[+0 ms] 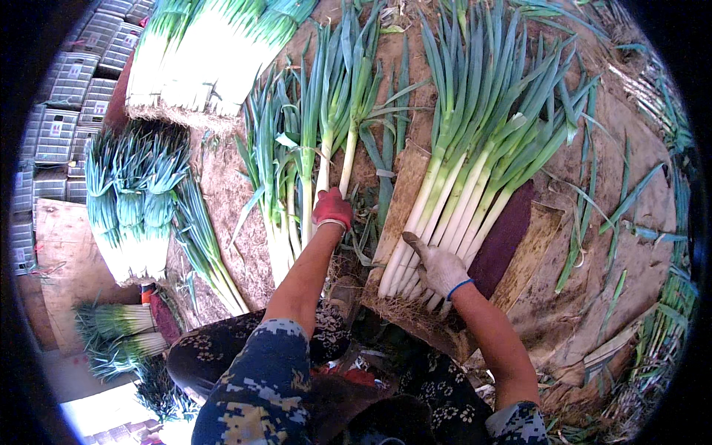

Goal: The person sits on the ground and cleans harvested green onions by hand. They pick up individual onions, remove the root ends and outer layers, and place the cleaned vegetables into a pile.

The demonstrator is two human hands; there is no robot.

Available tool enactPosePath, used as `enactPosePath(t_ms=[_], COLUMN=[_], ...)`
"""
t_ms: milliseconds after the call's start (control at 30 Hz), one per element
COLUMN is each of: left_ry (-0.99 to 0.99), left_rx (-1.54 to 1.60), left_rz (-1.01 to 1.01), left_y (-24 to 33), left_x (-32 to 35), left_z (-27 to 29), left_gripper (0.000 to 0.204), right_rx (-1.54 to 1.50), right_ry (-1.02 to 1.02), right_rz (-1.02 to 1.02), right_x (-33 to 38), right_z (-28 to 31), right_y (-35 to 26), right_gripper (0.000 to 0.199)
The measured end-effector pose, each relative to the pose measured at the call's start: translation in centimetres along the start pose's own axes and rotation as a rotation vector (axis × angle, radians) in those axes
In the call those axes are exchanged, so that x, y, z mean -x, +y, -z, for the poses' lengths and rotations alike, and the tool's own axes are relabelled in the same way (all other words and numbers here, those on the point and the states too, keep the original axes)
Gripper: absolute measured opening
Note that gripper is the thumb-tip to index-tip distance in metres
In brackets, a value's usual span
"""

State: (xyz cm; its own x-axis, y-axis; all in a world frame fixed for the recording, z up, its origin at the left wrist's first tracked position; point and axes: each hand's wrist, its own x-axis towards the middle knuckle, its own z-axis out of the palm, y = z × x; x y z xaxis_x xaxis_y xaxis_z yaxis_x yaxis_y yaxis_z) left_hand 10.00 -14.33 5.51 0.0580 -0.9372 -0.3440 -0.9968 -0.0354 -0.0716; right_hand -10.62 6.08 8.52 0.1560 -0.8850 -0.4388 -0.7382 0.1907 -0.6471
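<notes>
My left hand (331, 208), in a red glove, is closed around the white stalks of one or two long green onions (348, 159). Beside it on the left lies a loose group of green onions (277, 215), roots toward me. In a whitish glove with a blue cuff, my right hand (443, 268) rests on the lower white stalks of a thicker pile of green onions (469, 196). One digit stretches out to the upper left; its other fingers are partly hidden, and it grips no stalk that I can see. Under this pile is a wooden board (400, 196).
Bundled green onions (210, 63) stand at the far left, with tied bundles (132, 193) nearer. Grey plastic crates (73, 78) are stacked along the left edge. A dark red cloth (504, 233) lies beneath the right pile. Loose leaves (629, 194) litter the brown ground sheet on the right.
</notes>
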Motion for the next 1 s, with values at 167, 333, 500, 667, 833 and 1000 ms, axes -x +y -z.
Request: enactPosePath(t_ms=[167, 333, 500, 667, 833, 1000], left_ry=[-0.068, -0.342, -0.32, -0.235, -0.346, -0.551], left_rx=[0.016, 0.895, 0.978, 1.139, 1.351, 1.271], left_rz=[-0.094, 0.036, 0.0, -0.123, -0.204, -0.019], left_y=[-2.1, -5.4, -3.1, 0.5, 4.7, 6.1], left_x=[-1.7, 0.7, 5.8, 9.9, 12.3, 13.3], left_z=[1.4, 10.5, 20.7, 25.0, 24.0, 11.5], left_gripper=[0.047, 0.03, 0.027, 0.032, 0.037, 0.036], right_rx=[0.0, 0.008, -0.001, -0.004, -0.011, -0.028], right_ry=[0.001, 0.006, 0.019, -0.004, 0.056, 0.014], right_rz=[0.027, 0.008, 0.031, 0.035, 0.038, 0.055], right_x=[-0.2, 0.5, 0.4, 0.9, 1.2, 1.1], right_z=[-0.4, 0.6, -0.1, 0.7, 0.4, 0.4], right_y=[0.4, -0.3, 0.2, 0.1, 0.7, 0.1], right_gripper=[0.073, 0.071, 0.074, 0.082, 0.081, 0.077])
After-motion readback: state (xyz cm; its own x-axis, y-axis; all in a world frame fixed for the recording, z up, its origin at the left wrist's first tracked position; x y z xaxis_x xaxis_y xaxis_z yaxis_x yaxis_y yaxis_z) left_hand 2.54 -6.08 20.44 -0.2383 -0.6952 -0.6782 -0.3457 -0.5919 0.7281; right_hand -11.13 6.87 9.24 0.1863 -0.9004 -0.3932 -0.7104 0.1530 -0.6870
